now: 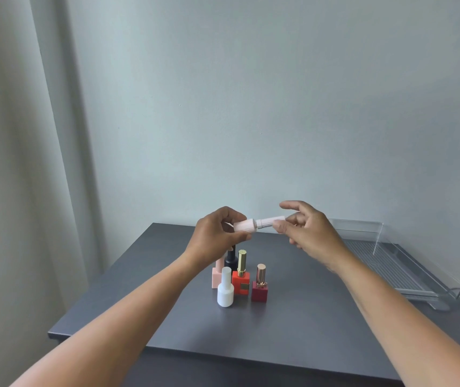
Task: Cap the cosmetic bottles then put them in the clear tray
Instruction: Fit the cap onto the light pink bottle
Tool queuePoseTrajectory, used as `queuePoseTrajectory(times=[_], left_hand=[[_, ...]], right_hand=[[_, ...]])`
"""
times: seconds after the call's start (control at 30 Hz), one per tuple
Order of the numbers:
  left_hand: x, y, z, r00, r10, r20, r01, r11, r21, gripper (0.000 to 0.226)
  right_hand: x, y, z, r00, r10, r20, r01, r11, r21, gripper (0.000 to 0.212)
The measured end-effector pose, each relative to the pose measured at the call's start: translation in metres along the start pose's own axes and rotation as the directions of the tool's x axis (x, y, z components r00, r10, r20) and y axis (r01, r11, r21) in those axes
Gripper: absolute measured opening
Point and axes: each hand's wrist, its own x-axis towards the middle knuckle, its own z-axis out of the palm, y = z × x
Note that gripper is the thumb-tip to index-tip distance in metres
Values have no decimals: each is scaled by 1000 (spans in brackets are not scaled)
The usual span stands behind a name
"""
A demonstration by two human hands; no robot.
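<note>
Bench (307, 317): dark grey, set against a pale wall. Clear tray (385, 263): at the bench's far right, well apart from the bottles. Standing cluster, mid-bench: white bottle (225, 291) in front; red bottle (241, 282) with gold cap; dark red bottle (259, 293) with rose-gold cap; pink bottle (216, 277) and black bottle (231, 261) behind, tops hidden by the left wrist. Left hand (214, 233): fingers curled round a pale pink bottle (244, 227), held sideways above the cluster. Right hand (309, 230): thumb and fingertip pinching its cap (270, 221), index finger lifted.

Bottles (237, 280) left of tray (407, 263)
</note>
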Motion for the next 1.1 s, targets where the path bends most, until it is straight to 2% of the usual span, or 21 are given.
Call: queuePoseTrajectory(times=[0.07,0.23,0.43,0.57,0.63,0.73,0.9,1.03,1.1], left_hand=[[0,-1,-1,1000,-4,-4,4,1000,3,29],[-1,-1,1,1000,-3,-6,3,1000,1,29],[-4,0,3,1000,0,7,0,1000,-16,30],[-3,1,2,1000,5,9,-5,1000,-13,30],[-2,0,0,1000,6,1,-6,1000,-11,30],[0,-1,-3,1000,-2,-9,2,1000,-7,30],[0,-1,-4,1000,0,-11,0,1000,8,30],[-1,0,-3,1000,2,-10,-2,1000,5,31],[-2,0,-2,1000,7,-6,-7,1000,9,30]], right_hand=[[0,1,1,999,-31,-11,31,999,17,20],[1,2,3,998,-4,-55,5,1000,29,9],[1,0,5,991,18,-130,-23,999,-33,46],[0,-3,3,990,67,-120,-75,996,-58,60],[-2,-5,2,995,78,-65,-82,994,-72,56],[-3,-4,1,1000,21,-12,-22,998,-62,32],[-3,-4,3,998,-51,-40,49,998,-38,15],[-4,-4,4,998,-40,-45,38,998,-45,9],[-4,-4,5,997,-39,-64,35,998,-56,20]])
